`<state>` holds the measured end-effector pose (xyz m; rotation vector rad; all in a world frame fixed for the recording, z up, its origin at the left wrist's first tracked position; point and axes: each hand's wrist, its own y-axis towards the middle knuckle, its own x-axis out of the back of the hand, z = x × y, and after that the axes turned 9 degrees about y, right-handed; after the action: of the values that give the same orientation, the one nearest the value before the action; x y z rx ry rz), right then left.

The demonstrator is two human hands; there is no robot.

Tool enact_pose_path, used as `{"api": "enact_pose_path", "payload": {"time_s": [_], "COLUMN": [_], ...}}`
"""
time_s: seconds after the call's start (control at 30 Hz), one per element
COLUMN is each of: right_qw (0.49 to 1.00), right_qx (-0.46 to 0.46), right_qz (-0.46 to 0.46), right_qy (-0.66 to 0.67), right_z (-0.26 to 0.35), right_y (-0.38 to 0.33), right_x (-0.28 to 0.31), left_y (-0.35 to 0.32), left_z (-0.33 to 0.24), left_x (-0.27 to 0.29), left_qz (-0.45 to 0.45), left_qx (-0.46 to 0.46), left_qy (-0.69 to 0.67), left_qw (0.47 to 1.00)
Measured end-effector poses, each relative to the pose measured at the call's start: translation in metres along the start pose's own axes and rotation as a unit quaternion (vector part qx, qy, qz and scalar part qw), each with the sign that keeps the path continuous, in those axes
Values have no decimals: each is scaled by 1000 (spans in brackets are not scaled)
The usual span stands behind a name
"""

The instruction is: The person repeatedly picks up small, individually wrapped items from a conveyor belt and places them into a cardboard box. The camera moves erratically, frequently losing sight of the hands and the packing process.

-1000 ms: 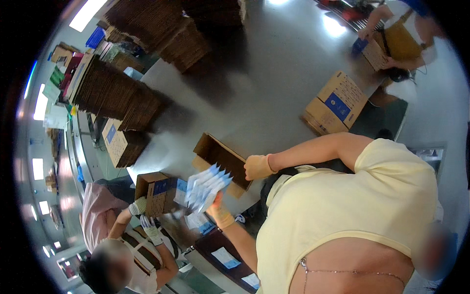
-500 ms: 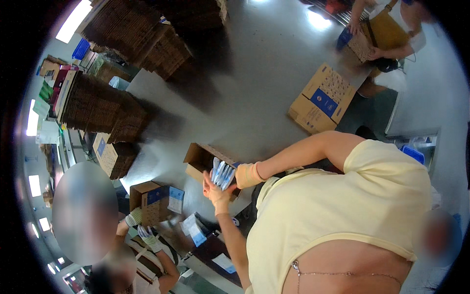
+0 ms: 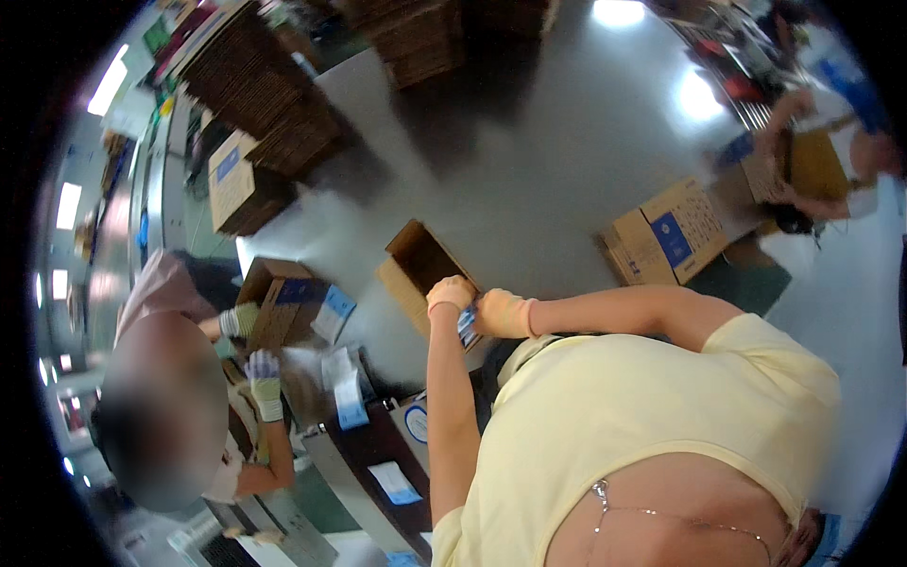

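Observation:
An open brown carton [image 3: 404,288] stands on the grey table in front of me, and its far inside is in shadow. Several flat blue-and-white packets [image 3: 467,326] show in a bunch at its near end, between my hands. My left hand [image 3: 451,292] is closed over the top of the bunch, its fingertips hidden inside the carton. Against the other side of the packets, my right hand [image 3: 504,314], in a pale orange glove, is closed with its fingers curled at the carton's side.
To the left, a co-worker's gloved hands [image 3: 265,383] are beside another carton [image 3: 276,321], with blue-and-white packets [image 3: 333,312] near it. More packets [image 3: 394,482] lie on a dark surface. A printed carton [image 3: 673,236] stands right; another person holds a box behind it. Flattened cardboard stacks [image 3: 274,104] stand at the back.
My hands have brought the fanned packets down into the near end of the carton, and my left hand has moved from beneath the packets to over them. The whole view has shifted.

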<state>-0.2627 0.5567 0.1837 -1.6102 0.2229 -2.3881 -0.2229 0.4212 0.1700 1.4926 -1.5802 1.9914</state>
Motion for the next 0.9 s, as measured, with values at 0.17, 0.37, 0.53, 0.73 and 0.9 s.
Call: {"api": "enact_pose_path", "payload": {"time_s": [0.17,0.37,0.53,0.73,0.9], "right_qw": [1000,995,991,991,992], "right_qx": [-1,77,97,106,94], "right_qz": [-29,-16,26,42,23], "right_qy": [-5,-68,-86,-77,-81], "right_z": [1,-4,2,14,8], "right_y": [3,-8,-4,-2,0], "right_x": [-10,12,20,30,15], "left_y": [-24,-121,-182,-204,-199], "left_z": [-1,11,73,84,84], "left_x": [-19,-75,-188,-246,-246], "left_qz": [-41,-516,-448,-397,-420], "left_qx": [16,29,269,305,298], "left_qy": [-99,-319,-169,-33,-33], "left_qw": [994,794,836,865,857]}}
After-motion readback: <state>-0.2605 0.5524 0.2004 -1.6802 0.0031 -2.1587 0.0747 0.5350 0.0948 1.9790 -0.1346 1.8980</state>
